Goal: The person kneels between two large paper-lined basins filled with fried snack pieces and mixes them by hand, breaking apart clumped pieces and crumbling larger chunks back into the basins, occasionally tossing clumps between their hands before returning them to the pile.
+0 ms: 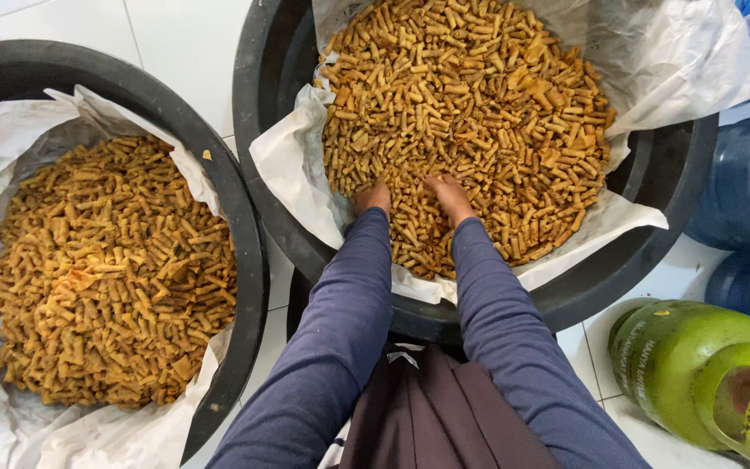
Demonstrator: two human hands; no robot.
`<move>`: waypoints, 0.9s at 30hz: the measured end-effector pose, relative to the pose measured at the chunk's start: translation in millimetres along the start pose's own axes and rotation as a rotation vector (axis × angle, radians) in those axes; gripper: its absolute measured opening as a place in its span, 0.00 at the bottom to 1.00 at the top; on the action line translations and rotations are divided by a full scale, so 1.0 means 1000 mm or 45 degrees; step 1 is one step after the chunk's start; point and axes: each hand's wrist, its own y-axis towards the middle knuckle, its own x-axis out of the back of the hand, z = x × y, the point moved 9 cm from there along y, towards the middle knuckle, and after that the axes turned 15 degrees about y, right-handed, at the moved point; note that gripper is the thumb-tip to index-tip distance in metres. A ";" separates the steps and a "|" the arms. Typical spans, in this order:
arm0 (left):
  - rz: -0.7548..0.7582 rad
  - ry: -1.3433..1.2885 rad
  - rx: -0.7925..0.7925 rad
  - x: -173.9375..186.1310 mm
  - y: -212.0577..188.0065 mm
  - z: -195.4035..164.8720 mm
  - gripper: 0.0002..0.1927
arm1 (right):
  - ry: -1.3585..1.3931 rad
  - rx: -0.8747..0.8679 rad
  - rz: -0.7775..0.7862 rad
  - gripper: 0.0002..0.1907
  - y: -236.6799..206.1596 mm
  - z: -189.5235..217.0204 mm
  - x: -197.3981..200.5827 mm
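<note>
Both hands are down in the pile of golden fried snack sticks point(470, 113) that fills the paper-lined black tub point(258, 165) in the upper middle of the frame. The left hand point(375, 198) and the right hand point(449, 196) sit close together at the near edge of the heap, wrists showing, fingers sunk among the sticks. From where I look I cannot tell how far either hand is open or whether it has closed on a handful; the fingertips are buried. To my eye the sticks are being stirred or gathered by hand. Lifting any out would call for a loose, cupped grip, since the pieces are small, brittle-looking and would spill or snap easily. The white paper lining point(292, 174) droops over the rim just beside the left sleeve. A second black tub point(245, 252) of the same sticks fills the left of the frame, a green gas cylinder point(687, 365) lies at lower right, blue water jugs point(748, 187) at the right edge.
</note>
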 end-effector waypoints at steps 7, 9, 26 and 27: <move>0.384 -0.328 0.044 -0.027 -0.004 -0.004 0.42 | 0.217 -0.312 0.191 0.46 -0.015 -0.021 -0.006; 0.390 -0.453 0.136 -0.032 -0.010 0.000 0.43 | 0.179 -0.400 0.139 0.49 -0.018 -0.026 0.001; 0.390 -0.893 -0.348 -0.017 -0.029 -0.064 0.36 | 0.769 -0.203 0.105 0.42 -0.007 0.010 -0.033; 0.355 -0.836 -0.365 -0.014 -0.029 -0.069 0.36 | 0.807 -0.173 0.089 0.40 -0.007 0.013 -0.034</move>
